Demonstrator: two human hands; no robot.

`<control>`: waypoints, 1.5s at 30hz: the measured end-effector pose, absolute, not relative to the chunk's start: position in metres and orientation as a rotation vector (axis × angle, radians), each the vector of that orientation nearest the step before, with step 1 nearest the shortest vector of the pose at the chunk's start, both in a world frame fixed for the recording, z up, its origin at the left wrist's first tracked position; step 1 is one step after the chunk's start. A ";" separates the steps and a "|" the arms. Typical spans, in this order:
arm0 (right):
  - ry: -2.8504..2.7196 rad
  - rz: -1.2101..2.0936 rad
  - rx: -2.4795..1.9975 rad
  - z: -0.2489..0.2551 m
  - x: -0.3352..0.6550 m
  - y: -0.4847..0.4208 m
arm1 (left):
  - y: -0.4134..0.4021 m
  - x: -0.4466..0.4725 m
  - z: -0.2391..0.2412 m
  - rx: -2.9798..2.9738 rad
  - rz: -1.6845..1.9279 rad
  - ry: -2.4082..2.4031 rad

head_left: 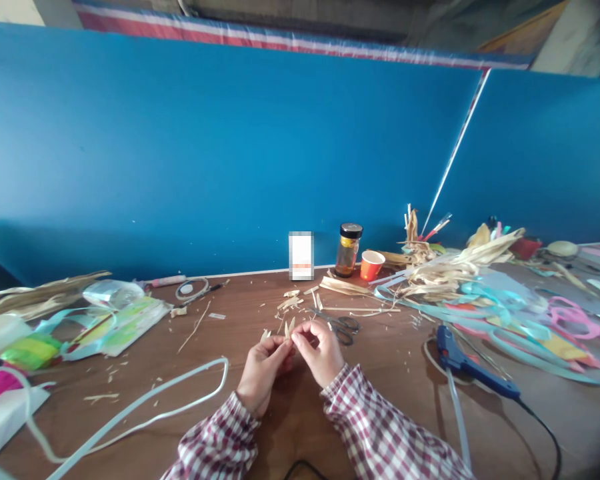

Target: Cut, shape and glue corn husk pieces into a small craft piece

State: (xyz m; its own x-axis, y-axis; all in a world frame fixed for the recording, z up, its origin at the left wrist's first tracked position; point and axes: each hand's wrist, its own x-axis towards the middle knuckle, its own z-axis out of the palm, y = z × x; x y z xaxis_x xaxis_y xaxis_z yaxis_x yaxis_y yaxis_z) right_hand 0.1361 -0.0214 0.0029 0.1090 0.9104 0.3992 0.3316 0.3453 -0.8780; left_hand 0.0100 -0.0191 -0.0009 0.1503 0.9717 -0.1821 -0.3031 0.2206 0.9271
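Note:
My left hand (pixel 264 368) and my right hand (pixel 321 348) meet over the brown table (pixel 390 373), both in checked sleeves. Together they pinch a small piece of pale dry husk (pixel 289 328), whose pointed strips stick up between the fingertips. Both hands' fingers are closed on it. Just beyond my right hand lie black-handled scissors (pixel 341 325). Husk scraps (pixel 291 301) are scattered past the hands.
A blue glue gun (pixel 461 362) lies at right with its cable. A white cord (pixel 145 400) loops at left. An amber jar (pixel 349 250), an orange cup (pixel 371 265), husk bundles (pixel 445 270) and coloured ribbons (pixel 520 320) crowd the back right. Plastic bags (pixel 115 320) sit left.

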 end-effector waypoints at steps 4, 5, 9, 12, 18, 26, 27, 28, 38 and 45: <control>-1.443 0.618 -1.192 0.001 0.137 -0.021 | -0.020 0.010 0.001 0.874 1.076 0.973; -1.441 0.620 -1.193 0.000 0.137 -0.021 | -0.020 0.010 0.001 0.874 1.078 0.971; -1.448 0.620 -1.192 0.000 0.136 -0.020 | -0.019 0.010 -0.002 0.876 1.104 0.980; -1.456 0.632 -1.185 0.000 0.136 -0.020 | -0.017 0.009 -0.006 0.973 1.125 1.000; -1.445 0.660 -1.192 0.000 0.136 -0.020 | -0.016 0.010 -0.010 1.005 1.132 1.008; -1.445 0.659 -1.197 0.002 0.135 -0.020 | -0.014 0.009 -0.011 1.031 1.120 1.010; -1.442 0.662 -1.201 0.001 0.135 -0.020 | -0.014 0.009 -0.011 1.034 1.120 1.011; -1.435 0.670 -1.206 0.001 0.135 -0.020 | -0.014 0.009 -0.010 1.025 1.118 1.013; -1.187 0.996 -1.146 -0.001 0.137 -0.014 | -0.014 0.008 -0.002 0.647 1.122 0.951; -1.494 0.690 -1.359 -0.012 0.143 -0.013 | -0.008 0.006 -0.004 0.583 1.166 0.940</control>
State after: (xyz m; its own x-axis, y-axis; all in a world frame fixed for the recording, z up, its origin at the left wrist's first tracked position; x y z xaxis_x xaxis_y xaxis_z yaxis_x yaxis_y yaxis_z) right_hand 0.1435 -0.0127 -0.0120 0.0877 0.9571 0.2760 0.4103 0.2178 -0.8856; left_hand 0.0055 -0.0085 -0.0042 0.1000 0.9450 -0.3115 -0.5050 0.3180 0.8024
